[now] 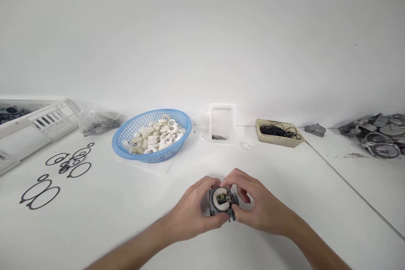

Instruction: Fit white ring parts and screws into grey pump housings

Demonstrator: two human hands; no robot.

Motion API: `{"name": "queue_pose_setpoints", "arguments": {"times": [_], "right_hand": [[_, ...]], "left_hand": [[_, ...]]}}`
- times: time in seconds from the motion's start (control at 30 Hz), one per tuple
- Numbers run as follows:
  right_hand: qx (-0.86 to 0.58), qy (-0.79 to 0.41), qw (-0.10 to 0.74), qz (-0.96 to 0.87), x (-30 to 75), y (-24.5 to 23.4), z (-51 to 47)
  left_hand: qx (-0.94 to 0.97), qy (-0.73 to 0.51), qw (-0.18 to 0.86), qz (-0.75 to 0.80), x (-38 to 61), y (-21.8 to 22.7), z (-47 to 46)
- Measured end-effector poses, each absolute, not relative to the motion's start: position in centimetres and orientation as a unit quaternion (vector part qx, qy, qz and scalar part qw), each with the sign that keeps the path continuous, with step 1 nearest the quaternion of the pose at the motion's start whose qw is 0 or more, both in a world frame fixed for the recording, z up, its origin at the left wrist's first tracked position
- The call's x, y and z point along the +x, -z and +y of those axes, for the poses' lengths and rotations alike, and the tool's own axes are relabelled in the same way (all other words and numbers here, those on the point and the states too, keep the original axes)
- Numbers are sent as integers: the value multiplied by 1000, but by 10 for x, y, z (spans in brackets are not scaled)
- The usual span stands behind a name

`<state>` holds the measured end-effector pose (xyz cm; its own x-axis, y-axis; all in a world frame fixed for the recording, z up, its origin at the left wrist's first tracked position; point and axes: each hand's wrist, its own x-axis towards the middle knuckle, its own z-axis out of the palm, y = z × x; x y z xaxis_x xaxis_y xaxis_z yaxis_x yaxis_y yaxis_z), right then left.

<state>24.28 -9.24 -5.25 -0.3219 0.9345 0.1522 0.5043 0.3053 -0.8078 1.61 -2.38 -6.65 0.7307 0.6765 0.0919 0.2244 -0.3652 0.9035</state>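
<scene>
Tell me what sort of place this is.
Probably a workshop bench for small parts: the left hand and right hand hold a grey metal part with a white C-shaped piece, a blue basket holds similar white pieces, and metal castings are heaped at the right.

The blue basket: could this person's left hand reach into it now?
Probably yes: the blue basket is open on top, and nothing seen stands between it and the left hand. That hand is gripping the metal part, though, so would likely have to leave it to the right hand.
</scene>
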Motion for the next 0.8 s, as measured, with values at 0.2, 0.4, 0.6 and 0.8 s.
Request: {"name": "queue_pose_setpoints", "arguments": {"times": [0.2,0.4,0.6,0.8], "right_hand": [[-491,-328,312,-744,241,52,-92],[-486,-325,316,-748,241,52,-92],[-490,-325,321,-743,242,53,-91],[-490,-332,319,-740,241,51,-93]], "left_hand": [[795,-233,487,278,17,66,-24],[797,-233,485,275,17,66,-23],[794,-235,489,273,17,66,-23],[796,-234,485,275,17,64,-24]]}}
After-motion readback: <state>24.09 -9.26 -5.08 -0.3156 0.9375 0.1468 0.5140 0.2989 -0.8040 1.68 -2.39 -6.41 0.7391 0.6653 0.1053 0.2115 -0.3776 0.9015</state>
